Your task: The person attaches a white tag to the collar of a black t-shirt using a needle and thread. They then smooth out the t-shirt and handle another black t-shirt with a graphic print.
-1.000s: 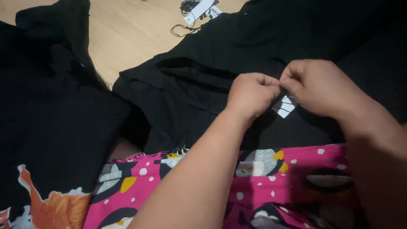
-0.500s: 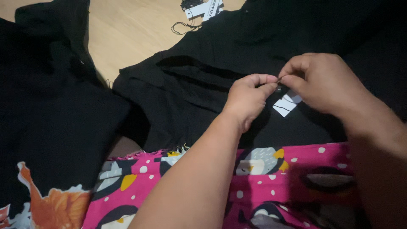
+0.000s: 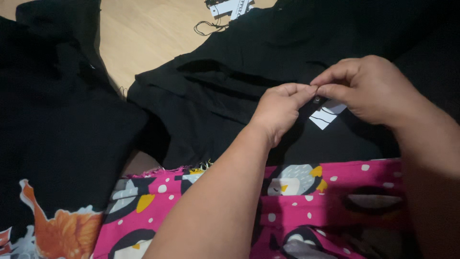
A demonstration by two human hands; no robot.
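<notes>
Just above the pink patterned cloth (image 3: 335,201), the left hand (image 3: 278,110) and the right hand (image 3: 369,91) meet fingertip to fingertip over a black garment (image 3: 230,91) spread on the wooden floor (image 3: 148,33). Both hands have thumb and forefinger pinched together on something small and dark at the top of a white tag (image 3: 326,114), which lies on the black garment just under the right hand. Another black garment (image 3: 52,120) lies well to the left, and paper tags (image 3: 232,7) sit at the top edge.

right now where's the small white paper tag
In the head view, right of centre: the small white paper tag lies on the black fabric garment, just below both hands' pinched fingertips.
</notes>
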